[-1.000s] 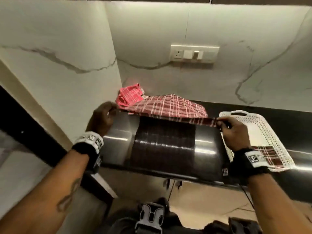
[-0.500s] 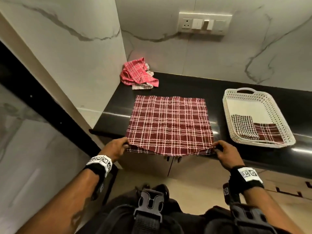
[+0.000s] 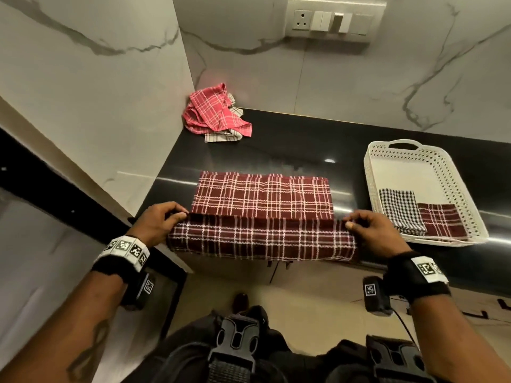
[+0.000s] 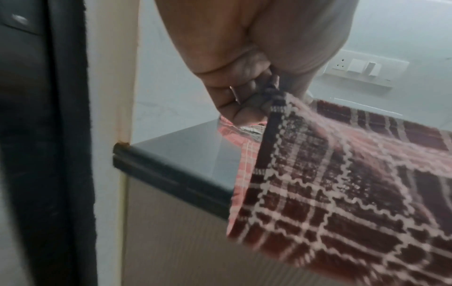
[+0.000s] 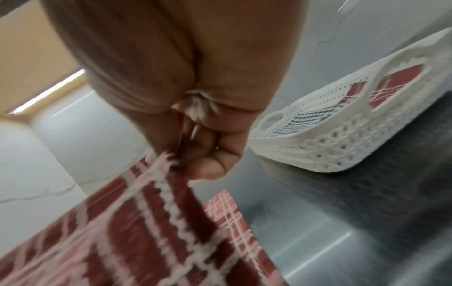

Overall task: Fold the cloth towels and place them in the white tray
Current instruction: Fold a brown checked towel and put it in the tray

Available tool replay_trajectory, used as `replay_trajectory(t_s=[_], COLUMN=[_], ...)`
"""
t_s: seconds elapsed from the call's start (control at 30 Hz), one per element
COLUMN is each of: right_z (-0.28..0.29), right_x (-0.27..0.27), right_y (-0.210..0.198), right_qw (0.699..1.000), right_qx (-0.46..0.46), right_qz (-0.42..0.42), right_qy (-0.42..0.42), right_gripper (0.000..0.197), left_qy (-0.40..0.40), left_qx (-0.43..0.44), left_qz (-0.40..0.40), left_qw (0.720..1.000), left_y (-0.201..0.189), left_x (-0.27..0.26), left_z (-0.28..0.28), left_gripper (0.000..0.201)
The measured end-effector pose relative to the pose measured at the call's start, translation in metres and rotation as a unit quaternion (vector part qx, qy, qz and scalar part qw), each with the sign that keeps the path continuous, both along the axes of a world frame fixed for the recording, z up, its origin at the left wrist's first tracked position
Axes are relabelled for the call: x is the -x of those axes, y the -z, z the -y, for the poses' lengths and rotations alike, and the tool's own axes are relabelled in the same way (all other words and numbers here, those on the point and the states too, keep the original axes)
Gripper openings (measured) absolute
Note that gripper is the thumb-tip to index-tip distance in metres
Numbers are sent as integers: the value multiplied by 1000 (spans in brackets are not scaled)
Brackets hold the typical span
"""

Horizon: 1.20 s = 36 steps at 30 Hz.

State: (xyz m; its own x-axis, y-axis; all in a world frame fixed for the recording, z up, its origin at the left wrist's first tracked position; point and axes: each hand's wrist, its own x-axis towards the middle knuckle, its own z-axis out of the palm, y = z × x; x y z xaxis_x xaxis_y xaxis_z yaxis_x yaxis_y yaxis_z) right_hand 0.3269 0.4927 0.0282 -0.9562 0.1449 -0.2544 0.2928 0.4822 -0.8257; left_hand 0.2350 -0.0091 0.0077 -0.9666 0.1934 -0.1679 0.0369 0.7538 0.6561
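Note:
A maroon checked towel (image 3: 262,200) lies on the black counter (image 3: 290,150), its near half lifted and turned over toward the wall. My left hand (image 3: 177,215) pinches the towel's near left corner (image 4: 274,100), and my right hand (image 3: 349,221) pinches the near right corner (image 5: 171,154). The white perforated tray (image 3: 467,205) stands to the right on the counter and holds a folded black-and-white checked towel (image 3: 398,208) and a folded maroon towel (image 3: 442,222). A crumpled pink checked towel (image 3: 213,111) sits in the back corner on top of a pale one (image 3: 221,137).
Marble walls close the counter at the back and left. A socket and switch plate (image 3: 334,19) hangs on the back wall. The counter's front edge (image 4: 171,180) runs just under my hands, with cabinet fronts below.
The towel was spread flat with my hands at its near corners; those corners have since risen and moved forward over it, starting a fold. The head view tilted down.

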Motion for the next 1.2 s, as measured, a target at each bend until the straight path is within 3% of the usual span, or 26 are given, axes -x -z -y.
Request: replay_trajectory(t_s=[0.17, 0.37, 0.5, 0.77, 0.97, 1.2], right_z=[-4, -2, 0, 3, 3, 6], right_x=[97, 181, 197, 201, 208, 213], right_y=[22, 68, 93, 97, 92, 79], right_qw=[989, 976, 967, 965, 960, 951], right_qx=[-84, -169, -196, -212, -221, -258], right_qz=[-83, -14, 33, 44, 80, 112], right_qy=[94, 137, 159, 150, 149, 129], right_gripper=[6, 5, 8, 7, 3, 25], left_qy=[-44, -56, -53, -97, -117, -114], left_qx=[-12, 51, 75, 99, 87, 108], left_qz=[-67, -25, -8, -61, 17, 104], left_qw=[997, 997, 996, 988, 989, 982], left_y=[-4, 41, 65, 78, 70, 55], left_x=[94, 182, 198, 204, 217, 227], left_z=[-31, -60, -67, -54, -46, -46], left_gripper=[9, 10, 11, 8, 9, 19])
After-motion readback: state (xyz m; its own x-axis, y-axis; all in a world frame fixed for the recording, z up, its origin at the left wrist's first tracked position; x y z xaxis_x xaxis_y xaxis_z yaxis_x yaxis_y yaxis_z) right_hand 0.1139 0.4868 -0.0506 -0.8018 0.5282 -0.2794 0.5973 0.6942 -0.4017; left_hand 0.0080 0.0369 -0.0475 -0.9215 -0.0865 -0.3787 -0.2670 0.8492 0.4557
